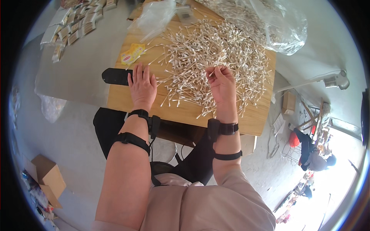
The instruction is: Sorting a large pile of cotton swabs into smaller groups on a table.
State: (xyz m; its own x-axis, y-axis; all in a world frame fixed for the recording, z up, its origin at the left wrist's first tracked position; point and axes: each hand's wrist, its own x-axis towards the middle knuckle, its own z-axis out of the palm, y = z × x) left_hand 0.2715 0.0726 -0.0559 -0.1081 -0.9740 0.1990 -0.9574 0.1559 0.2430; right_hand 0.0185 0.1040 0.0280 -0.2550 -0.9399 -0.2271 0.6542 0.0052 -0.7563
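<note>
A large loose heap of cotton swabs (246, 57) with white tips and pale sticks covers much of the wooden table (246, 125). At the heap's near edge, my right hand (222, 84) is closed in a pinch, with a few swabs standing up from its fingertips. My left hand (142, 86) lies palm down, fingers spread, at the table's left side. Its fingers rest on or beside the end of a flat black strip (115, 76), which juts past the table's edge. Just beyond those fingers lie yellow printed packets (133, 54).
Clear plastic bags (158, 15) lie at the table's far side, and a big one (287, 34) sits at the far right. Many small packed bundles (77, 29) cover a grey surface at the left. A lamp arm (304, 84) stands right; an open cardboard box (48, 177) sits lower left.
</note>
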